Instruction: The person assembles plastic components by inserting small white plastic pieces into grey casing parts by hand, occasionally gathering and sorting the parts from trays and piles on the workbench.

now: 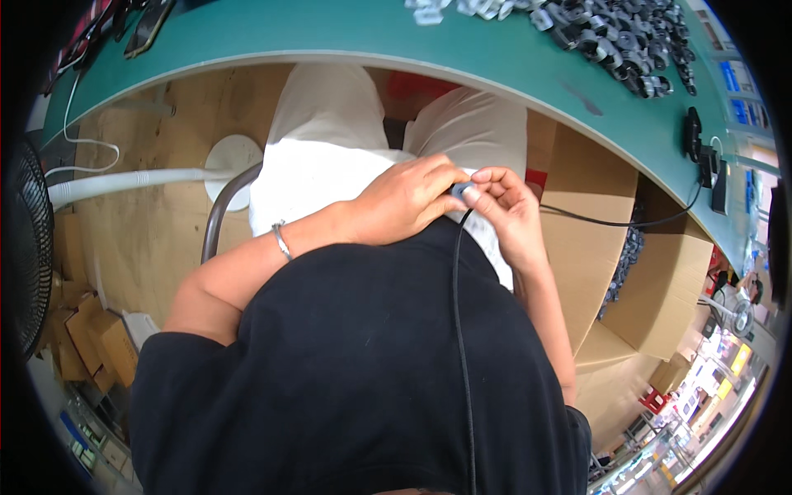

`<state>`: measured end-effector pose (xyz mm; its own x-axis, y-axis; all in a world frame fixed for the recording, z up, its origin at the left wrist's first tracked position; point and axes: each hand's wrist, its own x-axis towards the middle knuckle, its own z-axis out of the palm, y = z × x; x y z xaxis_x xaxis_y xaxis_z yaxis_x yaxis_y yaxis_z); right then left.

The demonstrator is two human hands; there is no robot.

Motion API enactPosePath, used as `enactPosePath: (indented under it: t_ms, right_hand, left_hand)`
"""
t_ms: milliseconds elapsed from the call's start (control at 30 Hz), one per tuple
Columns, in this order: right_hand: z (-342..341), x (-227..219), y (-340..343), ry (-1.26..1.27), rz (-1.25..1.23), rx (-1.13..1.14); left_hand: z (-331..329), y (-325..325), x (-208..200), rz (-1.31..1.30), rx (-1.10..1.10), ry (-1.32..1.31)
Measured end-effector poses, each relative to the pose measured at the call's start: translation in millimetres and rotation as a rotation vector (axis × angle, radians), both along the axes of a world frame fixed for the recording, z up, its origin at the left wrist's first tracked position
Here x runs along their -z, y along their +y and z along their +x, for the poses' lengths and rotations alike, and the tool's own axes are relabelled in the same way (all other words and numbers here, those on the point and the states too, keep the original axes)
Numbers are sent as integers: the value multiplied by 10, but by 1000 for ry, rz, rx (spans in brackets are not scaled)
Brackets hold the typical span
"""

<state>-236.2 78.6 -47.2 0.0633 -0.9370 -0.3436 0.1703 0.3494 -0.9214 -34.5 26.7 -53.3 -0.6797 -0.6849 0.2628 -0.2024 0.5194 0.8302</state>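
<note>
Over my lap, my left hand (412,194) and my right hand (510,206) meet at a small grey and dark piece (460,190). My left fingertips pinch it from one side. The right thumb presses against it from the other, with the right fingers curled behind. Much of the piece is hidden by the fingers, so its exact kind does not show. A thin black cord (459,313) runs from beside the hands down over my black shirt. Whether it joins the piece I cannot tell.
A green table (330,29) curves ahead, bearing a pile of small grey and black parts (619,41) and a phone (148,29). An open cardboard box (577,190) stands at my right. A black cable (610,221) reaches the table's right edge. At left is a black fan (33,247).
</note>
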Motion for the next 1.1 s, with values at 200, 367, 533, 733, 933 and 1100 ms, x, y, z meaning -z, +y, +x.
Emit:
enactPosePath:
  t_ms: [200, 367, 533, 733, 933, 1100]
  right_hand:
    - [-241, -343, 196, 322, -178, 184]
    - [-1283, -905, 632, 859, -305, 597]
    - [-1675, -968, 842, 1546, -314, 714]
    - [-1045, -1086, 272, 1392, -545, 501]
    - [-538, -1260, -164, 1108, -769, 231]
    - [-327, -1225, -491, 977, -814, 169]
  left_hand:
    - [-109, -98, -189, -106, 131, 15]
    - [-357, -466, -629, -514, 36, 183]
    - [-768, -1020, -997, -776, -200, 170]
    - [-964, -1365, -933, -815, -276, -250]
    - [-939, -1402, -895, -597, -235, 76]
    - [-780, -1349, -1031, -70, -191, 212]
